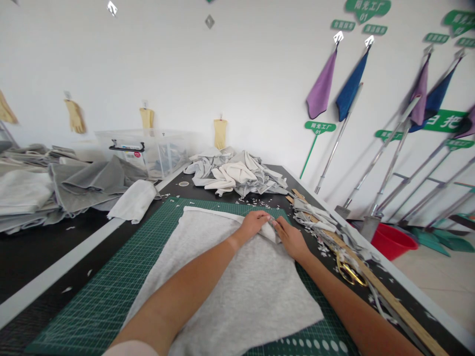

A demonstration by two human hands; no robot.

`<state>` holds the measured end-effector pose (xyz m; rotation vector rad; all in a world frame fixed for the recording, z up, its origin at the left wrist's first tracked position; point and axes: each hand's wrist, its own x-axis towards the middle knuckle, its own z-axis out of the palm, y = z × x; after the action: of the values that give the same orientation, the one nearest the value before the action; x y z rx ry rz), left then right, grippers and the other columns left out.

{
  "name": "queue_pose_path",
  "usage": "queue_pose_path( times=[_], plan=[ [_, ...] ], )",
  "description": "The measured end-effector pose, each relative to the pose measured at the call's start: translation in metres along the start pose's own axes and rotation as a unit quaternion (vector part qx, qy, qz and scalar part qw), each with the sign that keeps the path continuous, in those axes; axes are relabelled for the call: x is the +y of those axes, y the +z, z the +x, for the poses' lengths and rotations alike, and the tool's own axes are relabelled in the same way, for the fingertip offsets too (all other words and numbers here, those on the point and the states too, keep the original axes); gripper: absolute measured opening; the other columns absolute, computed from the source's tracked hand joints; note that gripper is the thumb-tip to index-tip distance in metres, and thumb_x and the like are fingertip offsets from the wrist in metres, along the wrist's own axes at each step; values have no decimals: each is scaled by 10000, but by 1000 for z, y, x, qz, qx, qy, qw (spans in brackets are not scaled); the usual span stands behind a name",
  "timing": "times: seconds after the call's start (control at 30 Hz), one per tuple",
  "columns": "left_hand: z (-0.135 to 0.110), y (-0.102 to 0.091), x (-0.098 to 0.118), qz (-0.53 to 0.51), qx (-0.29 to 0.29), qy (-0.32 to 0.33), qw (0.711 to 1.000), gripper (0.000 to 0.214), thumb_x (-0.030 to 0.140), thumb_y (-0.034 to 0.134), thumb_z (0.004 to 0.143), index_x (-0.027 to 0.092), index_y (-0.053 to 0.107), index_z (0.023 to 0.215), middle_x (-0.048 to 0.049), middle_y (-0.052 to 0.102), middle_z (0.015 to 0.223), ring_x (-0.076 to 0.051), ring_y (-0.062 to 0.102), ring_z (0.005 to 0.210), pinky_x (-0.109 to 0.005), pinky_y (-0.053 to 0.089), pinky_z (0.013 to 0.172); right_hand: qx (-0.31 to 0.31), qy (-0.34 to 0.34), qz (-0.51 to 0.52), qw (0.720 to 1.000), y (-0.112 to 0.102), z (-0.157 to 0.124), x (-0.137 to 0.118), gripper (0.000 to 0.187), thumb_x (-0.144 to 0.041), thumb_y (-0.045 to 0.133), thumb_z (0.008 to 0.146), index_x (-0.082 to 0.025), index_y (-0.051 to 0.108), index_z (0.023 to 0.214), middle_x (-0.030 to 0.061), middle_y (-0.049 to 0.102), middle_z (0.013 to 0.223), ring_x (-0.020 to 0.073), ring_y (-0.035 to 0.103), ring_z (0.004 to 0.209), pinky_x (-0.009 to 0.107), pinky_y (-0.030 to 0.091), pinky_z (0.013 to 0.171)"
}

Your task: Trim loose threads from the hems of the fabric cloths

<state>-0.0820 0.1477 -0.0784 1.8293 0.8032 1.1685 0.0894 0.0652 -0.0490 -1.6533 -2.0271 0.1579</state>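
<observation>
A light grey cloth (222,277) lies spread on a green cutting mat (111,291). Both my hands meet at its far right corner. My left hand (254,222) is closed on the folded-up corner of the cloth. My right hand (291,237) pinches the same corner from the right side. Both forearms reach across the cloth from the near edge.
A pile of grey and white cloths (237,175) sits beyond the mat. Gold-handled scissors (349,272), a wooden ruler (389,296) and cloth trimmings lie along the right edge. Folded grey fabric stacks (44,188) and a clear bin (148,148) are at left. A red basin (393,241) and mops stand right.
</observation>
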Motion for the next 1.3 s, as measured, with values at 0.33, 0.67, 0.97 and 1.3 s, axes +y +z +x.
queue_pose_path(
  times=[0.33,0.67,0.97,1.3],
  plan=[
    [1,1,-1,-12,17,-11,1000,297,350,559,882,136,747,965,-70,747,973,-174,654,883,-255,494,809,4,23,-4,1000,4,0,0,423,-568,242,1020,-248,518,1001,2,599,722,190,628,681,251,317,587],
    [2,1,-4,0,19,-12,1000,282,322,552,874,146,751,970,-62,747,976,-176,655,903,-259,501,831,11,41,9,999,8,-1,-7,446,-597,216,1013,-256,502,987,7,604,731,204,627,693,250,304,582],
    [-1,1,-1,1,19,-8,1000,301,361,554,883,141,749,948,-60,745,942,-169,648,859,-248,488,782,18,40,-8,999,8,-2,-8,437,-588,216,1018,-259,503,987,7,603,730,206,624,686,247,298,579],
    [0,1,1,19,27,-12,999,310,367,540,888,145,751,938,-57,748,945,-170,646,857,-250,487,778,20,49,-17,998,10,-2,-10,452,-577,196,1023,-263,521,1013,12,601,745,212,631,689,257,315,579]
  ],
)
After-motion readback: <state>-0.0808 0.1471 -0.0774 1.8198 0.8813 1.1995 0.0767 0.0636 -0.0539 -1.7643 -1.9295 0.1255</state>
